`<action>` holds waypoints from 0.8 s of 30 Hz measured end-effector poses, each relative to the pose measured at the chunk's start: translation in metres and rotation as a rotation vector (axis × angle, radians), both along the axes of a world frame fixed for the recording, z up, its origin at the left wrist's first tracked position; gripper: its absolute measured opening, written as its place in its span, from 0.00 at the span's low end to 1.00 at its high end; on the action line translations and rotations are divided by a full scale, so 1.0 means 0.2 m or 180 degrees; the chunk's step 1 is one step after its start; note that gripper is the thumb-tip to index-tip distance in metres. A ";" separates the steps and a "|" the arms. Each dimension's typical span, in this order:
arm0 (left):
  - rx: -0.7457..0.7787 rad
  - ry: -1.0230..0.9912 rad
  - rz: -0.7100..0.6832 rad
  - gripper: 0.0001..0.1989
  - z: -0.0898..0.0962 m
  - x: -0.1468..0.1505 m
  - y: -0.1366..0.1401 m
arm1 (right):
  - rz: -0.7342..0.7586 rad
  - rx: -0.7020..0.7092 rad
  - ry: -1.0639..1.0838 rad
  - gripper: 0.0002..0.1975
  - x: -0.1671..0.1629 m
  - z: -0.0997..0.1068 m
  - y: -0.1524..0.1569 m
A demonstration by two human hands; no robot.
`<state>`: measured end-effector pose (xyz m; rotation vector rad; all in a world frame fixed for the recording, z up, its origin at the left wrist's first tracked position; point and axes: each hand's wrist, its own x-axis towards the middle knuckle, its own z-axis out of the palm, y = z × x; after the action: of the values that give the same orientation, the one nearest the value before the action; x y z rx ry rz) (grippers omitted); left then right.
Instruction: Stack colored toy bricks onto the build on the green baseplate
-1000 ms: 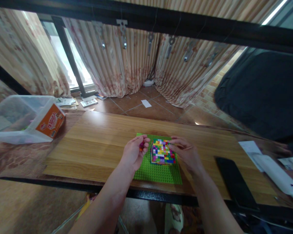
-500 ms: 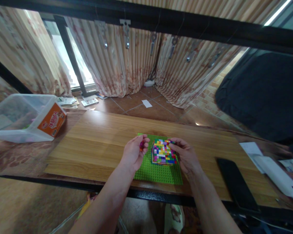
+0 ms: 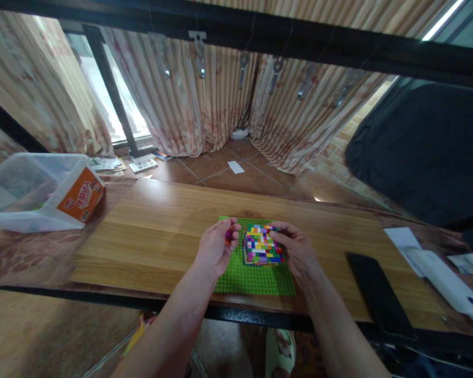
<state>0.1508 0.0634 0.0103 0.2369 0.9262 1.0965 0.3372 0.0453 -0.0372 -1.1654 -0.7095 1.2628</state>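
A block of stacked multicoloured toy building bricks (image 3: 262, 249) stands on a green studded baseplate (image 3: 246, 281). My left hand (image 3: 216, 241) hovers over the plate's left side, fingers curled round a few small red and purple bricks (image 3: 228, 235), partly hidden by the fingers. On the other side, my right hand (image 3: 295, 249) reaches over the block's far right corner. Its thumb and fingertips pinch together on the top layer there, at what looks like a small brick, mostly covered by the fingers.
The baseplate lies on a wooden board (image 3: 150, 236). A clear plastic bin (image 3: 31, 220) with an orange label is at the left. On the right are a black phone (image 3: 380, 294) and a white device (image 3: 443, 281). A dark bar (image 3: 236, 23) crosses overhead, with metal clips hanging below.
My right fingertips have shifted slightly left along the block's top far edge. My left hand stays closed round the bricks. The whole view has shifted a little.
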 end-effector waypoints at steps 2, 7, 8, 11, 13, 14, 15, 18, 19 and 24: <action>0.0008 -0.0023 -0.0013 0.08 0.00 0.00 0.00 | -0.0023 -0.0029 0.0037 0.14 0.00 0.01 0.00; 0.0013 0.0022 -0.0014 0.07 0.00 0.01 0.00 | -0.0035 -0.0122 0.0108 0.15 -0.01 0.02 0.01; 0.0010 0.0025 -0.0011 0.07 0.00 0.01 0.00 | -0.0034 -0.0135 0.0124 0.15 -0.01 0.02 0.01; -0.0004 0.0029 -0.0017 0.07 -0.01 0.01 0.00 | -0.0039 -0.0148 0.0164 0.14 -0.02 0.02 0.01; -0.0006 0.0027 -0.0027 0.07 -0.01 0.01 0.00 | -0.0042 -0.0148 0.0173 0.14 -0.02 0.02 0.01; -0.0003 0.0030 -0.0024 0.07 -0.02 0.01 0.00 | -0.0036 -0.0146 0.0175 0.14 -0.02 0.02 0.01; 0.0003 0.0035 -0.0018 0.07 -0.02 0.01 0.00 | -0.0028 -0.0144 0.0178 0.14 -0.02 0.02 0.01; 0.0025 0.0030 -0.0009 0.07 -0.02 0.01 0.00 | -0.0001 -0.0162 0.0190 0.14 -0.02 0.02 0.01; 0.0029 0.0029 -0.0008 0.07 -0.03 0.01 0.00 | 0.0011 -0.0173 0.0186 0.14 -0.02 0.02 0.01; 0.0006 -0.0004 0.0024 0.09 -0.01 0.01 0.01 | 0.0082 -0.0069 0.0100 0.15 0.00 -0.01 0.01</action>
<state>0.1529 0.0645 0.0086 0.2344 0.9257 1.1045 0.3363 0.0467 -0.0386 -1.1550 -0.6910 1.3103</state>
